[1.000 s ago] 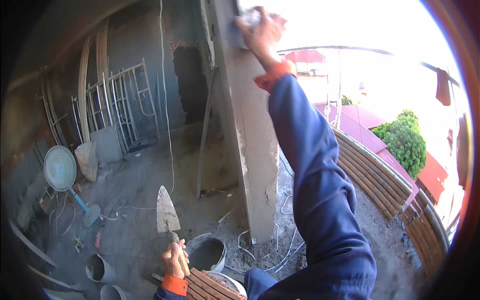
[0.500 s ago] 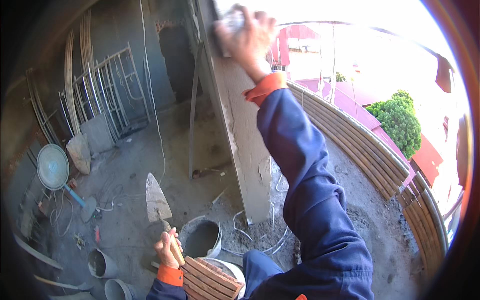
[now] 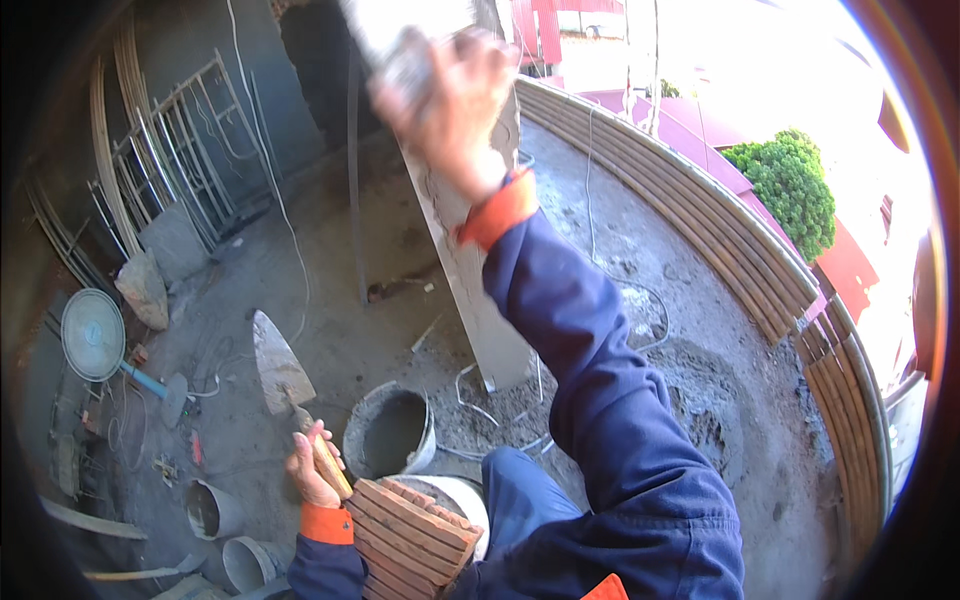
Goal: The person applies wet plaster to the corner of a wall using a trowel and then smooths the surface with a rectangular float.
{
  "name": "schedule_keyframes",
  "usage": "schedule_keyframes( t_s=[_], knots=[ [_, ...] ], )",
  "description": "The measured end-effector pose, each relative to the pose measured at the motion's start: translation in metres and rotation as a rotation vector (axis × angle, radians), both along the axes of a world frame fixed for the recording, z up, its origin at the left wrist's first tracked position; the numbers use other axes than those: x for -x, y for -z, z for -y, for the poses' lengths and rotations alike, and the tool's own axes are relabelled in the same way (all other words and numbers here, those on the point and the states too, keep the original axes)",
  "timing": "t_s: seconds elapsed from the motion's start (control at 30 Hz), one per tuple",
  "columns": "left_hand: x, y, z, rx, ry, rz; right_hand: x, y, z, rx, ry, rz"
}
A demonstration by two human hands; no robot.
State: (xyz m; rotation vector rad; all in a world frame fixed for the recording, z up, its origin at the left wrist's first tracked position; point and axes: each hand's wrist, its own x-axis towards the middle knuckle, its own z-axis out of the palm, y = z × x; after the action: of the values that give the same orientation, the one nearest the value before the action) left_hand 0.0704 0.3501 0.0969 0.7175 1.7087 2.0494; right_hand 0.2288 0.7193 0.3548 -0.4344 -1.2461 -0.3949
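Observation:
My left hand (image 3: 314, 470) is wrapped round the wooden handle of a pointed trowel (image 3: 278, 368), its mortar-smeared blade tilted up and away from me. High in front, my right hand (image 3: 455, 110) is closed on a flat plastering float (image 3: 405, 25). The float's face glares white and motion smears it, so its outline is unclear. Behind and below that hand stands a grey plastered column (image 3: 490, 335); I cannot tell whether the float touches it. Near my left hand sits a bucket (image 3: 428, 432) with grey contents. Reddish-brown bricks (image 3: 405, 535) are stacked beside it over a white bucket (image 3: 478, 512).
A pedestal fan (image 3: 93, 335) stands at the left, with empty-looking buckets (image 3: 215, 515) below it. Metal frames and poles (image 3: 190, 140) lean on the far wall. Cables (image 3: 655, 340) run over the floor. Mortar (image 3: 715, 400) lies at right, before a curved slatted barrier (image 3: 690, 215).
My right hand and float have moved left and lower in the picture, away from the column's top. The view has shifted, so the column and trowel sit differently. Both grips persist.

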Motion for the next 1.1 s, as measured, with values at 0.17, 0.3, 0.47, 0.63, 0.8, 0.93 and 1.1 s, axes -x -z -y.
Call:
schedule_keyframes(
  t_s=[0.17,0.3,0.47,0.63,0.8,0.93,1.1],
  knots=[
    [-0.012,-0.002,-0.016,-0.020,0.008,-0.001,-0.046,0.141,-0.008,0.273,0.086,-0.099],
    [-0.009,0.003,-0.018,0.007,0.002,-0.009,-0.009,0.215,0.029,0.384,-0.033,0.080],
    [0.008,0.012,0.000,0.037,-0.022,-0.003,0.020,0.055,-0.003,-0.073,0.076,0.063],
    [-0.006,0.004,-0.018,0.024,-0.001,0.010,-0.053,0.139,-0.028,0.273,0.074,-0.135],
    [0.001,0.013,-0.017,0.036,0.003,-0.003,-0.013,0.251,0.029,0.385,-0.069,0.014],
    [0.007,0.014,-0.009,0.021,-0.023,0.003,0.010,0.170,0.021,0.140,-0.116,0.140],
    [-0.002,0.008,-0.018,0.020,-0.031,0.027,-0.045,0.226,-0.012,0.413,0.005,-0.110]
  ],
)
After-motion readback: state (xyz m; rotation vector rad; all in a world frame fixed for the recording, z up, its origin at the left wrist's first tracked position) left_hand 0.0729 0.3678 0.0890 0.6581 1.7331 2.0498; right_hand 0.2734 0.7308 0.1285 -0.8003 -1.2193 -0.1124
